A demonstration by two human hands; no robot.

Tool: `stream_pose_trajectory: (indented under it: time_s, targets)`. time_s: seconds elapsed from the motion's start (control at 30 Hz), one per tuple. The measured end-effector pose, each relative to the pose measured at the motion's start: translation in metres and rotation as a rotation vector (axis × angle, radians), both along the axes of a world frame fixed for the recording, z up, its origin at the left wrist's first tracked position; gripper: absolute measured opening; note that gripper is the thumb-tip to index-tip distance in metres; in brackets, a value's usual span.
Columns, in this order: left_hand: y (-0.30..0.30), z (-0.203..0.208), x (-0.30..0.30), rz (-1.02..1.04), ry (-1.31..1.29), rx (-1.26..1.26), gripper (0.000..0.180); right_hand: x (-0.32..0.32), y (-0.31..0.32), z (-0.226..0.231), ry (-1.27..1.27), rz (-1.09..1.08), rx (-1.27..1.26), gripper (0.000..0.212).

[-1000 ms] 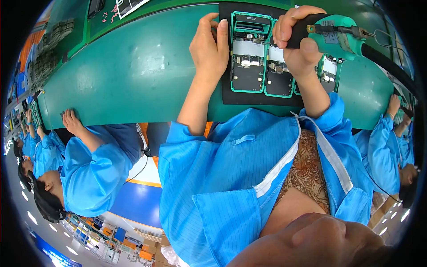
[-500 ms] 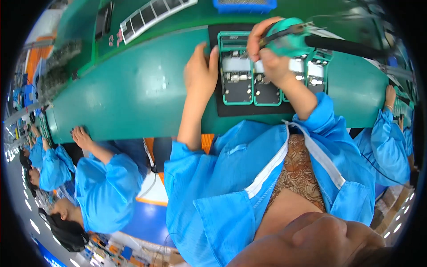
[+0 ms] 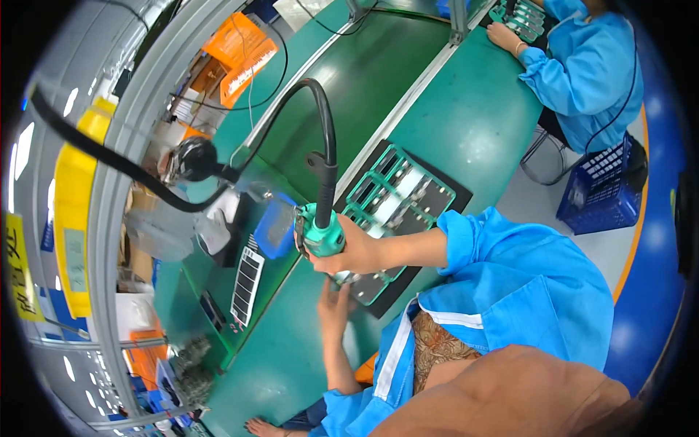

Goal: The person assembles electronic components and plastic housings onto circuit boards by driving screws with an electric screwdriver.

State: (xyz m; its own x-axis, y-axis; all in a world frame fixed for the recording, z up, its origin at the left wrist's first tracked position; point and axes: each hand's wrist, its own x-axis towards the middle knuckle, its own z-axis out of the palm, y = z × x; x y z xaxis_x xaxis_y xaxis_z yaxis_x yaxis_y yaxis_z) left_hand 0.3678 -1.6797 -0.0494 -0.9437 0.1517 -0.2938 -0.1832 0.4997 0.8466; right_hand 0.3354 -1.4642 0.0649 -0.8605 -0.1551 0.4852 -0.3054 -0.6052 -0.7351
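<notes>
Your right hand (image 3: 357,247) has its fingers clamped around a green power tool (image 3: 322,237), held at the left side of a row of green-framed circuit boards (image 3: 413,218). The boards lie on a black mat (image 3: 459,202) on the green tabletop (image 3: 473,138). Your left hand (image 3: 334,315) is near the closest board; I cannot tell whether its fingers grip anything.

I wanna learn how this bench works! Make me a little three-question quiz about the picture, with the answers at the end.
1. Which grip holds the green tool?
2. True or false: the green-framed boards lie on a black mat.
3. Fill in the colour: the co-worker's sleeve, at the upper right, is ____.

Key:
1. The right grip.
2. True.
3. Blue.
</notes>
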Motion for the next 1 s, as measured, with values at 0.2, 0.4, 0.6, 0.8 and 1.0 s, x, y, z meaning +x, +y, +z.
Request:
stream_pose_trajectory:
  time_s: [0.2,0.4,0.6,0.8,1.0]
  targets:
    - [0.049,-0.016,-0.041,-0.262,-0.196,0.319,0.069,0.006,-0.041,0.028,0.029,-0.06,-0.008,0.05]
    - [-0.024,-0.052,-0.081,-0.434,-0.534,0.675,0.092,0.0,-0.22,0.008,0.054,-0.043,-0.082,0.045]
    - [-0.004,-0.027,-0.084,-0.621,-0.673,0.818,0.093,0.012,-0.262,0.029,0.033,-0.085,-0.145,0.047]
    - [-0.021,-0.04,-0.077,-0.625,-0.545,0.817,0.086,0.01,-0.289,0.03,0.024,-0.053,-0.143,0.044]
    - [-0.114,-0.085,-0.043,-0.458,-0.304,0.916,0.066,0.004,-0.303,0.028,0.003,-0.152,-0.117,0.052]
